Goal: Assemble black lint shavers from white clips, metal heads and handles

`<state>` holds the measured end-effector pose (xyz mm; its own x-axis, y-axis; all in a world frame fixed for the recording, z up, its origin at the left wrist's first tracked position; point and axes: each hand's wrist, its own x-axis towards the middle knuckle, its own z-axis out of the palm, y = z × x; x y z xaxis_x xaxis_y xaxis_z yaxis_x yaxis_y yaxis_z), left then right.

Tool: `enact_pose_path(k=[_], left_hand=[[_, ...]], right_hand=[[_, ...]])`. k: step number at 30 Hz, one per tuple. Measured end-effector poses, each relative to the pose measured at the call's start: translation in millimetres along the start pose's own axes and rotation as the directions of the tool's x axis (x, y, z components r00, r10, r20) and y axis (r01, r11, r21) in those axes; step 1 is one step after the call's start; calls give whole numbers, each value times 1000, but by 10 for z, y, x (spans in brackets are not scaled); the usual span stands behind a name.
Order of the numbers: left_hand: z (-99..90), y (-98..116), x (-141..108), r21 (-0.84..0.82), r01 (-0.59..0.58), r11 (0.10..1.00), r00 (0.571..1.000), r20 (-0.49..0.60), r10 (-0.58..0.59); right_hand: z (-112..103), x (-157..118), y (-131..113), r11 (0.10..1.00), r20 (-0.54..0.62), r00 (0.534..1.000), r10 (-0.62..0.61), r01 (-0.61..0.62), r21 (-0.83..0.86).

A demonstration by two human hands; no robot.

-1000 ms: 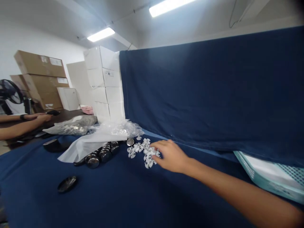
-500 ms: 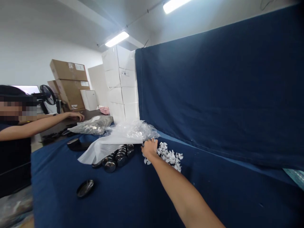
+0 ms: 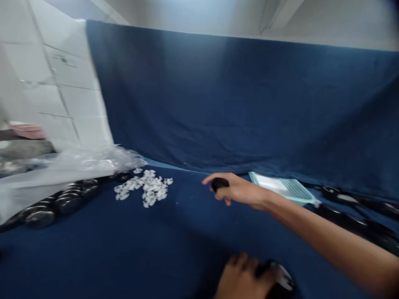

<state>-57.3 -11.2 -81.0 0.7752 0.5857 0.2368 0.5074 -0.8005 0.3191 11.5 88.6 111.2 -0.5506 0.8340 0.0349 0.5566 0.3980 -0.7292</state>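
Observation:
My right hand (image 3: 235, 190) is raised over the blue-covered table, its fingers closed on a small rounded black piece (image 3: 220, 184). My left hand (image 3: 245, 278) is at the bottom edge, blurred by motion, its fingers round a dark object with a pale, shiny round face (image 3: 284, 277); its exact kind I cannot make out. To the left of my right hand lies a loose heap of small white plastic pieces (image 3: 152, 189). Further left, several black glossy round parts (image 3: 70, 201) sit in rows, partly under white sheeting.
A pale green tray (image 3: 299, 191) stands behind my right forearm. Several black parts with round faces (image 3: 346, 216) lie at the right. Clear plastic bags (image 3: 102, 160) and white boxes (image 3: 75, 99) are at the left; a dark blue curtain (image 3: 233, 104) hangs behind the table.
The view has swung to the right. My right hand has left the white pieces and moved right, now with a black piece in it. My left hand has come into view with a dark object.

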Motion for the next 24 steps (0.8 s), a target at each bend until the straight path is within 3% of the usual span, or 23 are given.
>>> enact_pose_path(k=[2, 4, 6, 8, 11, 15, 19, 24], left_hand=[[3, 9, 28, 26, 26, 999, 999, -28, -26], [-46, 44, 31, 65, 39, 997, 998, -52, -35], [-118, 117, 34, 88, 58, 994, 997, -50, -54], [-177, 203, 50, 101, 68, 993, 998, -13, -67], [-185, 284, 81, 114, 49, 992, 998, 25, -52], [-90, 269, 78, 132, 44, 990, 998, -44, -39], [-36, 229, 63, 80, 86, 993, 993, -82, -79], [17, 191, 61, -10, 130, 992, 988, -81, -130]], right_hand=[[-213, -741, 249, 995, -112, 989, 100, -100, 5], [-271, -1372, 478, 973, -270, 935, 228, -229, 26], [-208, -1843, 679, 954, -334, 893, 300, -288, 88], [-84, -2137, 839, 967, -355, 901, 249, -252, 38], [87, -2285, 991, 988, -323, 939, 122, -148, -55], [178, -2183, 1042, 997, -161, 987, 0, -12, -73], [189, -2069, 1007, 998, 15, 999, 37, -36, -42], [179, -2050, 1043, 990, 30, 995, 93, -95, 100]])
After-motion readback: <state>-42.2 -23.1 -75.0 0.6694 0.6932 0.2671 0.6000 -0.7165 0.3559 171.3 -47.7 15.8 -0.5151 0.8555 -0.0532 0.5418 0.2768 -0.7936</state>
